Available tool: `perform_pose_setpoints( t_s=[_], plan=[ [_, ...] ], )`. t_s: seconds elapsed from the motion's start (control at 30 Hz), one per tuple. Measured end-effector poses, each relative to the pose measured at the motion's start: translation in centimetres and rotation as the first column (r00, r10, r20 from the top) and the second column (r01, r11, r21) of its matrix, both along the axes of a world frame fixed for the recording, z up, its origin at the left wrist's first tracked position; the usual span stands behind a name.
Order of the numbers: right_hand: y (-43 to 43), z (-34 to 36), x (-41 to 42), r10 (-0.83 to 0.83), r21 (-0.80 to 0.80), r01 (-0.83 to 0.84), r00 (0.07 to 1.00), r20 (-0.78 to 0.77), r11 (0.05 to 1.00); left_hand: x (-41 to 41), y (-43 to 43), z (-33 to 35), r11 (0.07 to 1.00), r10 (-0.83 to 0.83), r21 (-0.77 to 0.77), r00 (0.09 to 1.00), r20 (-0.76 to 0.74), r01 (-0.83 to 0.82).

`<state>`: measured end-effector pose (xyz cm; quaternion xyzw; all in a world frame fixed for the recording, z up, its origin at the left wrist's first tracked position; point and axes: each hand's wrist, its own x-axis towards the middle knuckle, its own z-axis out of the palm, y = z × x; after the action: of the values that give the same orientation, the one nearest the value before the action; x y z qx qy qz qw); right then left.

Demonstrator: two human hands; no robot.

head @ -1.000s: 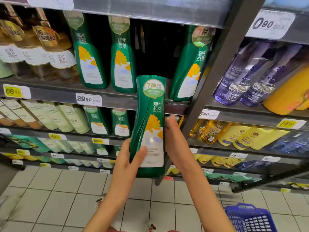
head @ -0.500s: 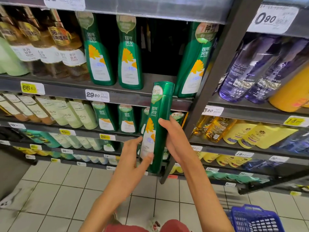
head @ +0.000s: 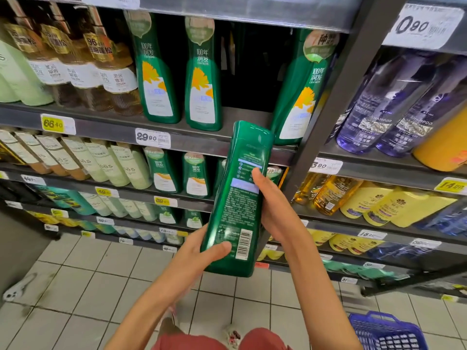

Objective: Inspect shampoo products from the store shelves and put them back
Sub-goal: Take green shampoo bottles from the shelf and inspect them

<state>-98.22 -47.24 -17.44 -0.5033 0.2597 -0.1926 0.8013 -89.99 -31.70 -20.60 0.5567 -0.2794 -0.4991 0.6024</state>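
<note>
Shelving of grey metal [head: 197,145] stands behind our tall green plastic shampoo bottle [head: 237,198], back label facing us. Left hand [head: 202,251] grips its base, thumb across; right hand [head: 275,208] clasps its mid-right edge.

A green shampoo bottle [head: 238,198] is held in both hands in front of the shelves, tilted with its top toward 1 o'clock, its back label and barcode facing the camera. The left hand [head: 202,251] grips its lower end, thumb across the front; the right hand [head: 274,210] clasps its right edge. At 12 o'clock, three matching green bottles [head: 156,72] stand on the shelf [head: 106,127] above a 29.90 price tag [head: 152,137]. A blue basket [head: 386,332] sits on the tiled floor [head: 75,286] at 5 o'clock.
</note>
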Motion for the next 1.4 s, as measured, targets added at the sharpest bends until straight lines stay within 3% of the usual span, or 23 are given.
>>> perform_pose_setpoints(
  t_s=[0.13, 0.2, 0.3, 0.4, 0.47, 0.53, 0.57, 0.63, 0.73, 0.83, 0.93, 1.0, 1.13, 1.27, 1.4],
  plan=[
    [0.2, -0.2, 0.4, -0.023, 0.079, 0.019, 0.999, 0.044, 0.997, 0.1, -0.4, -0.2, 1.000, -0.029, 0.001, 0.981, -0.193, 0.030],
    [0.2, -0.2, 0.5, -0.066, 0.070, 0.062, 0.996, 0.063, 0.996, 0.7, -0.5, 0.1, 0.998, -0.038, 0.042, 0.989, -0.145, 0.044],
    [0.2, -0.2, 0.7, -0.112, -0.013, 0.113, 0.993, 0.046, 0.994, 1.0, -0.5, 0.3, 0.996, 0.004, 0.087, 0.964, 0.266, -0.028],
    [0.6, -0.2, 1.4, -0.174, -0.217, 0.161, 0.984, -0.042, 0.963, -0.1, -0.4, 0.5, 0.987, 0.052, 0.070, 0.711, 0.702, -0.141],
    [0.9, -0.4, 1.9, -0.211, -0.280, 0.184, 0.975, -0.071, 0.942, -1.5, -1.2, -0.1, 0.979, -0.016, 0.124, 0.538, 0.843, -0.165],
    [1.1, -0.5, 2.3, -0.230, -0.233, 0.207, 0.971, -0.072, 0.950, -3.1, -2.2, -0.6, 0.968, -0.008, 0.129, 0.487, 0.873, -0.216],
    [1.2, -0.5, 2.3, -0.241, -0.209, 0.221, 0.968, -0.073, 0.953, -3.4, -2.6, -0.6, 0.967, 0.034, 0.100, 0.508, 0.861, -0.233],
    [0.9, -0.4, 1.9, -0.257, -0.203, 0.237, 0.963, -0.081, 0.950, -2.7, -2.7, -0.6, 0.976, 0.106, 0.052, 0.668, 0.737, -0.212],
    [0.1, -0.4, 0.5, -0.179, -0.185, 0.153, 0.975, -0.131, 0.971, -0.5, -1.8, 0.1, 0.998, -0.028, 0.056, 0.961, 0.277, 0.013],
    [-0.1, -1.2, -0.5, -0.006, -0.122, -0.018, 0.981, -0.195, 0.992, 0.1, -1.3, 0.1, 0.997, -0.078, -0.024, 0.978, -0.191, 0.075],
    [0.6, -2.5, -0.5, 0.008, -0.089, -0.022, 0.988, -0.156, 0.996, -0.1, -1.2, -0.5, 0.998, -0.050, -0.047, 0.891, -0.451, 0.031],
    [1.1, -3.2, -0.6, -0.022, -0.102, 0.010, 0.992, -0.122, 0.995, 0.0, -1.2, -0.8, 1.000, -0.024, -0.006, 0.884, -0.467, 0.024],
    [2.0, -4.1, -0.9, -0.002, -0.161, -0.010, 0.997, -0.075, 0.987, 0.2, -1.0, -1.9, 0.997, 0.038, 0.070, 0.946, -0.322, -0.016],
    [3.3, -5.5, -1.9, 0.090, -0.081, -0.102, 0.986, -0.143, 0.991, 0.5, -1.0, -2.4, 0.993, 0.114, 0.041, 0.953, -0.280, -0.106],
    [4.0, -6.5, -2.3, 0.100, -0.148, -0.137, 0.968, -0.231, 0.980, 0.8, -1.1, -3.1, 0.993, 0.115, 0.025, 0.977, -0.178, -0.112]
  ],
)
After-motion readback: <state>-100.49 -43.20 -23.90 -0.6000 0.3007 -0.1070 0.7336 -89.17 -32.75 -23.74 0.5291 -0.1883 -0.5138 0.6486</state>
